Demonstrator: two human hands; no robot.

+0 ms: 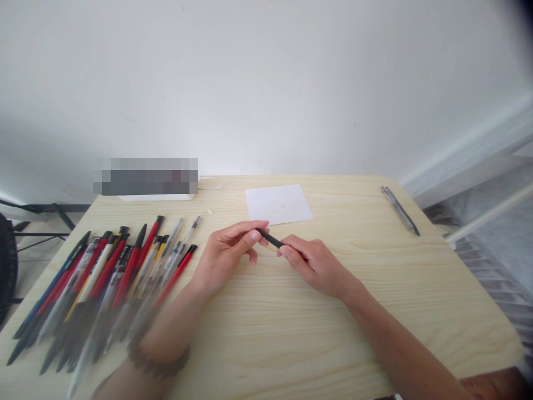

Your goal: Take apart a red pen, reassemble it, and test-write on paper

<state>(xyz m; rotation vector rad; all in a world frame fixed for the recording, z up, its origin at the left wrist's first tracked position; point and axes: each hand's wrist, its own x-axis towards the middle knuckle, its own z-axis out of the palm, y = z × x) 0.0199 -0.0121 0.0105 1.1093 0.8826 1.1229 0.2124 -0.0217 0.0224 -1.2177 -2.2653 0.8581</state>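
Observation:
A thin black pen (271, 239) is held between both hands above the middle of the wooden table (291, 333). My left hand (227, 253) pinches one end with thumb and fingertips. My right hand (312, 264) has its fingers closed round the other end. A row of several pens (104, 278), red, black, blue, white and clear, lies on the table to the left of my left forearm. A white sheet of paper (278, 204) lies just beyond the hands.
Near the table's far right edge lies a single grey pen (400, 211). A white box (154, 195) with a cable stands at the back left against the white wall. A metal rack is off the table's right side.

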